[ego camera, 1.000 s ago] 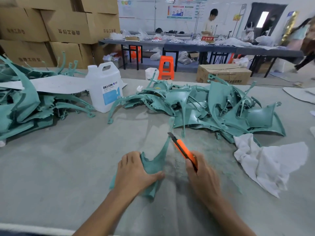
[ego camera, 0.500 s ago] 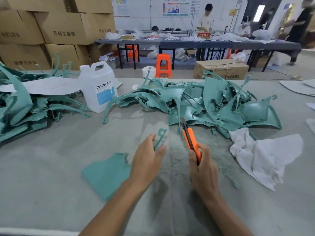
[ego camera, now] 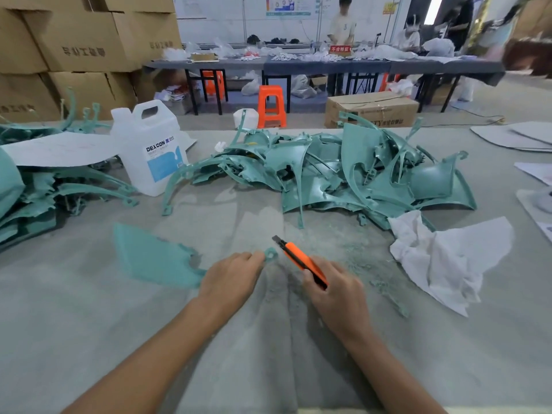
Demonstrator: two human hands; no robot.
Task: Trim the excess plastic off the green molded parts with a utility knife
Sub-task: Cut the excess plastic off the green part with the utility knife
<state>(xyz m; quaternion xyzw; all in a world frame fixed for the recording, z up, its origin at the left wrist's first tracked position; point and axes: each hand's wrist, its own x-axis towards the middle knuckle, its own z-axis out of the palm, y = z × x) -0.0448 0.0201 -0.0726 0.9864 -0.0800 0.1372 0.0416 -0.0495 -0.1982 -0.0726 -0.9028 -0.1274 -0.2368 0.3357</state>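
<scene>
Landmark: orange utility knife point(ego camera: 298, 258), at the near middle of the grey-covered table point(ego camera: 89, 339); all places are given from it.
Right hand point(ego camera: 336, 294): fingers wrapped round the rear of the knife handle. The blade is out and points away and to the left, its tip clear of any plastic.
Left hand point(ego camera: 230, 279): just left of the knife, back of the hand up. The fingertips pinch a small green offcut point(ego camera: 271, 254), whose looped end sticks out touching or almost touching the handle; how much of it lies under the fingers cannot be told.
Flat green part point(ego camera: 152, 258): lies on the cloth well left of the knife, beyond the left hand, held by neither hand. Its near edge looks ragged.
Untrimmed pile point(ego camera: 343, 171): heap of green molded parts beyond the knife, towards the far table edge.
Second stack point(ego camera: 35, 198): far left of the knife, partly under a cardboard sheet.
Other: white DEXCON jug point(ego camera: 152, 153) beyond and left; crumpled white rag point(ego camera: 442, 258) right; green shavings point(ego camera: 373, 264) on the cloth just right.
Step (judgement): between cuts, with the offcut separated from its part and the blade idle.
Next (judgement): drop the offcut aside, then either take the flat part again if the ragged edge needs cleaning or pull a new one from the pile. Keep the blade pointed away from the left fingers.
</scene>
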